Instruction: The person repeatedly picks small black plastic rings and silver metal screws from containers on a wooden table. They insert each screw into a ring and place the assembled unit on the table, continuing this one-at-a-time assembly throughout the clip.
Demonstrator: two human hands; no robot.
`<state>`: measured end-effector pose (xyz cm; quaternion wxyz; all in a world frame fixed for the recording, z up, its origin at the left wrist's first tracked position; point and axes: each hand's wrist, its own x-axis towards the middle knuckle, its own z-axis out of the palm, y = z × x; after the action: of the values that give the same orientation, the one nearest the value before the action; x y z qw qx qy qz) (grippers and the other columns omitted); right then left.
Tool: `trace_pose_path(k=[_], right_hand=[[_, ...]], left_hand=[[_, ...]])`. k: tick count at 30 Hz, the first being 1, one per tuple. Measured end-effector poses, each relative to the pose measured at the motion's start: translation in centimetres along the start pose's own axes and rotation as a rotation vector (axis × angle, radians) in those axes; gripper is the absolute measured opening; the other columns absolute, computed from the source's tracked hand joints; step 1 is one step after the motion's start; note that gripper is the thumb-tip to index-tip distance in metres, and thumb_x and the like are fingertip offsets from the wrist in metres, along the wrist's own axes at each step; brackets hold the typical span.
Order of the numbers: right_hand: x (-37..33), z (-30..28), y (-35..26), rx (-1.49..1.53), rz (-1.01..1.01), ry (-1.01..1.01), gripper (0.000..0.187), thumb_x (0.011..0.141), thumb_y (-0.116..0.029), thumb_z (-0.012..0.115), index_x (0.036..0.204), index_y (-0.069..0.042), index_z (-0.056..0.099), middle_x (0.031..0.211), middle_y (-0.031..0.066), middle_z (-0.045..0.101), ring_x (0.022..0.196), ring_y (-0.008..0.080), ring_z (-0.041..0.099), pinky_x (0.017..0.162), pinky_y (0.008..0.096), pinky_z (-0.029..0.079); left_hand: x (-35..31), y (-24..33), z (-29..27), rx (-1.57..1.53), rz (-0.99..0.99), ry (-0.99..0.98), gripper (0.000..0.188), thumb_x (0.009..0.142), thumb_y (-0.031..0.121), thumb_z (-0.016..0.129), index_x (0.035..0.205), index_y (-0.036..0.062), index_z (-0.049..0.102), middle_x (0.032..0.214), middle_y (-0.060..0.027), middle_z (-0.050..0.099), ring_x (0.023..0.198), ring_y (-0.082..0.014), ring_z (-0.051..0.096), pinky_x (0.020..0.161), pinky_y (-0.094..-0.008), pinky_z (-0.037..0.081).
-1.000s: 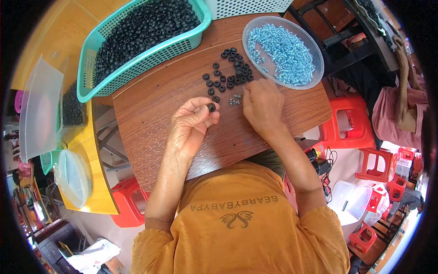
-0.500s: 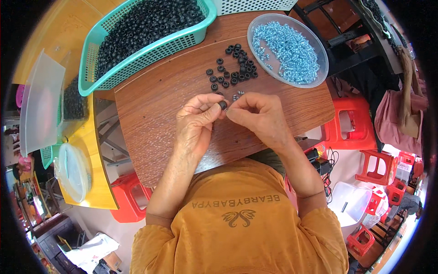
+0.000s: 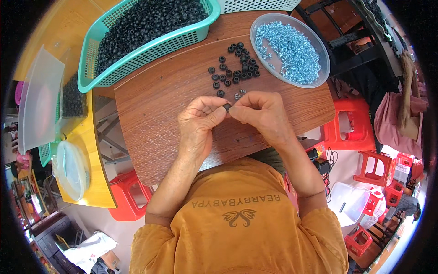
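My left hand pinches a small black ring-shaped piece between thumb and forefinger, above the table. My right hand is closed, its thumb and forefinger pressed together against that piece's right side. Whatever lies between those right fingertips is hidden. Just beyond my hands a few tiny silver pieces lie on the wood. Past them are several loose black ring-shaped pieces, some showing a hole in the top. A shallow clear round bowl at the far right holds many small shiny blue pieces.
A turquoise basket full of black pieces stands at the far left of the brown table. On a yellow table to the left are clear plastic tubs. Red stools stand on both sides. A dark frame is at the far right.
My right fingertips have come in from just beside the black ring-shaped piece to touch it. My left hand has moved slightly right, still pinching the piece, which has tilted.
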<state>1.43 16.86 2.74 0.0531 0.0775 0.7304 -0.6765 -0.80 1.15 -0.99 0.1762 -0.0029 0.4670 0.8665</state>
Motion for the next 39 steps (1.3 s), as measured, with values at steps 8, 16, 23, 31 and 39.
trace_pose_path(k=[8,16,23,31,39], right_hand=[[-0.6,0.4,0.2,-0.410,-0.221,0.169,0.009,0.070,-0.013,0.067,0.071,-0.005,0.066,0.066,0.0094,0.061,0.061,0.0209,0.057,0.058,0.0317,0.043],[-1.1,0.8,0.2,-0.193,-0.342,0.179,0.004,0.076,-0.006,0.063,0.077,-0.004,0.067,0.070,0.0056,0.061,0.072,0.0165,0.057,0.065,0.0289,0.045],[-1.3,0.5,0.3,0.248,-0.136,0.093,0.010,0.079,0.002,0.062,0.088,0.001,0.065,0.082,0.0029,0.064,0.074,0.0080,0.058,0.067,0.0212,0.046],[-1.4,0.7,0.6,0.192,-0.292,0.136,0.011,0.078,0.005,0.062,0.088,0.002,0.064,0.081,0.0052,0.062,0.075,0.0099,0.060,0.067,0.0218,0.048],[-1.4,0.8,1.0,0.185,-0.352,0.152,0.012,0.075,0.006,0.063,0.086,0.002,0.064,0.082,0.0048,0.057,0.073,0.0112,0.059,0.064,0.0224,0.047]], left_hand=[[-0.3,-0.7,0.5,-0.104,-0.066,-0.002,0.014,0.079,-0.005,0.062,0.093,-0.0031,0.059,0.085,-0.0105,0.064,0.075,-0.0161,0.061,0.073,-0.0266,0.052],[0.2,-0.2,-0.1,-0.253,-0.186,-0.008,0.011,0.081,0.000,0.061,0.092,-0.0019,0.060,0.085,-0.0106,0.064,0.074,-0.0179,0.061,0.071,-0.0288,0.050],[-0.1,-0.1,0.1,-0.287,-0.243,-0.003,0.017,0.082,0.002,0.061,0.099,-0.0011,0.059,0.089,-0.0096,0.063,0.078,-0.0176,0.058,0.076,-0.0314,0.047],[-0.4,0.2,0.8,-0.293,-0.231,0.014,0.016,0.083,0.000,0.059,0.099,-0.0011,0.059,0.089,-0.0097,0.063,0.079,-0.0179,0.060,0.074,-0.0303,0.047],[-0.5,0.1,0.9,-0.202,-0.162,-0.018,0.017,0.081,-0.002,0.061,0.098,-0.0028,0.059,0.086,-0.0110,0.063,0.077,-0.0185,0.062,0.072,-0.0285,0.050]])
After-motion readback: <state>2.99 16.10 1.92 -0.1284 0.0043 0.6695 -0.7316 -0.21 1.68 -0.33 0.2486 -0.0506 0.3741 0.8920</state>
